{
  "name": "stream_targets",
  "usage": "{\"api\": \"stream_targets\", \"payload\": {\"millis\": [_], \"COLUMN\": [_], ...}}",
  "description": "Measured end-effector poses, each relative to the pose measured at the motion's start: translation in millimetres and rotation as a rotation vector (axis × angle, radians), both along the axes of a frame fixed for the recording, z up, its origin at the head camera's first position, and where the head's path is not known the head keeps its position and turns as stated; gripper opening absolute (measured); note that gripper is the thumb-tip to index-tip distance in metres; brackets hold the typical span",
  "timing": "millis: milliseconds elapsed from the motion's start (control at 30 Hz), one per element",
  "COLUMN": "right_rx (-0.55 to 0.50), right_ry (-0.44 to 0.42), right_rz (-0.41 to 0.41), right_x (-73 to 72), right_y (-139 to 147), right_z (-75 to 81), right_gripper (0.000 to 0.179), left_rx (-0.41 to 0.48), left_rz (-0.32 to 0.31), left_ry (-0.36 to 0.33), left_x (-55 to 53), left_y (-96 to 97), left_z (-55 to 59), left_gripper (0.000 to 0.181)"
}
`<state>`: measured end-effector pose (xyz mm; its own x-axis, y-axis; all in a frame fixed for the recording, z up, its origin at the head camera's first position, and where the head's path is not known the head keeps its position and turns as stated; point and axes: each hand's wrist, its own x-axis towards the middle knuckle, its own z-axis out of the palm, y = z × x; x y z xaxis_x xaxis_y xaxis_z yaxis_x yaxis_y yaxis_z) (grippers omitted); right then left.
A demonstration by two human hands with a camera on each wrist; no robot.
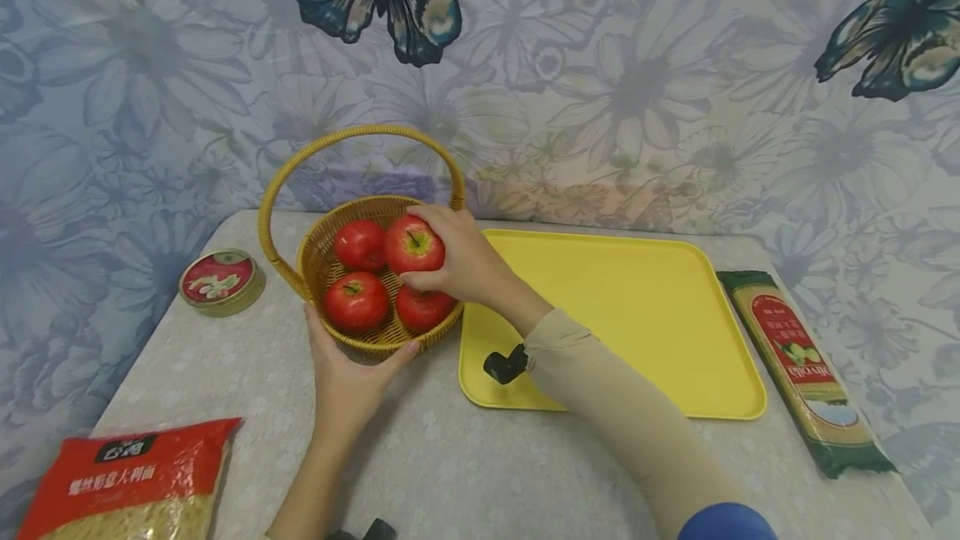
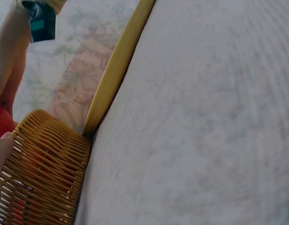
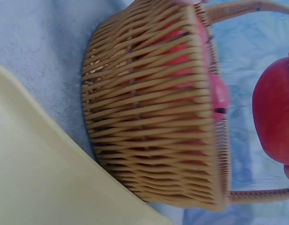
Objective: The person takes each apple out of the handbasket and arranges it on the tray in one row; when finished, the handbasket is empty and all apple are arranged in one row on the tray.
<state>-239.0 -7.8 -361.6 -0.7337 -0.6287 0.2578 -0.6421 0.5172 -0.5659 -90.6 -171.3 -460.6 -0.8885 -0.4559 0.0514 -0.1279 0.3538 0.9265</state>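
A yellow wicker basket (image 1: 384,347) with a tall arched handle stands at the back left of the table. Inside lie three red apples (image 1: 356,302). My right hand (image 1: 468,261) grips another red apple (image 1: 415,244) between thumb and fingers; the right wrist view has this apple (image 3: 275,112) raised above the basket's rim (image 3: 200,93). At the basket's front left, my left hand (image 1: 348,382) holds the rim, thumb along the front and fingers round the left side. The left wrist view catches only part of that hand (image 2: 1,152) at the rim.
Right of the basket lies a yellow tray (image 1: 615,315), its edge close to the wicker. A round tin (image 1: 221,282) sits to the left. A red pasta bag (image 1: 135,477) occupies the front left, and a long pasta packet (image 1: 806,369) the right. A patterned wall rises behind.
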Motion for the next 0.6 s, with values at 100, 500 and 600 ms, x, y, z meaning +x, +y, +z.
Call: {"api": "stream_targets", "payload": {"millis": [100,500,600], "right_rx": [-0.061,-0.145,-0.130], "right_ry": [0.002,-0.027,-0.043], "right_rz": [-0.002,-0.109,-0.144], "right_x": [6.4,1.8,-3.9], "right_y": [13.2,82.1,93.5], "right_z": [7.1,13.2,3.1], "right_gripper": [0.082,0.078,0.076], "left_rx": [0.024,0.132,0.139], "left_rz": [-0.013,-0.046,-0.048], "left_ry": [0.017,0.052,0.063], "left_x": [-0.1,7.3,7.3], "left_y": [-0.7,9.6,9.4], "left_z": [-0.6,32.2,34.0], "left_gripper": [0.141,0.141,0.141]}}
